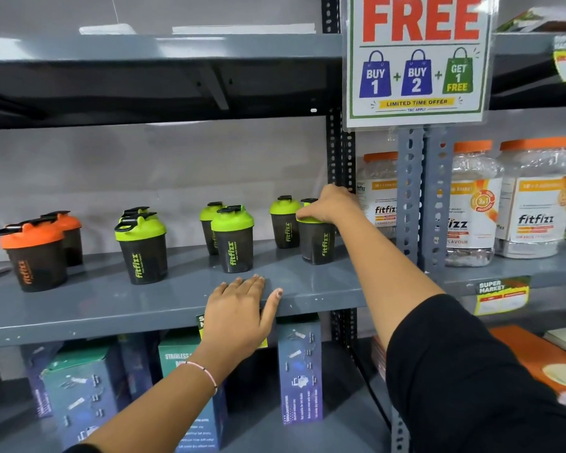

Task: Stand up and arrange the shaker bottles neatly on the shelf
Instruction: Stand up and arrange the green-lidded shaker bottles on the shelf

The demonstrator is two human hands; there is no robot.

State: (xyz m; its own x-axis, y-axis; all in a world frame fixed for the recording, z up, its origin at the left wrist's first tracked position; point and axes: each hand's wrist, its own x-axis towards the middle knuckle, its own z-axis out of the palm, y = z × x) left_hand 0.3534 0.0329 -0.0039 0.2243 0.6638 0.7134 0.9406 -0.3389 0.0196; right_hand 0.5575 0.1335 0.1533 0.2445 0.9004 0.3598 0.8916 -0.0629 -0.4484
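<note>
Dark shaker bottles stand upright in pairs on the grey shelf (111,308). At the left are two with orange lids (35,256). Green-lidded ones follow: a pair (143,250), a middle pair (232,240), and a right pair with the rear bottle (285,223) and the front bottle (317,241). My right hand (330,204) grips the green lid of that front right bottle from above. My left hand (239,308) rests flat on the shelf's front edge, fingers spread, holding nothing.
A perforated black upright (340,158) ends the shelf bay just right of my right hand. Beyond it stand large orange-lidded jars (533,197). A promo sign (417,60) hangs above. Boxes (299,371) fill the shelf below.
</note>
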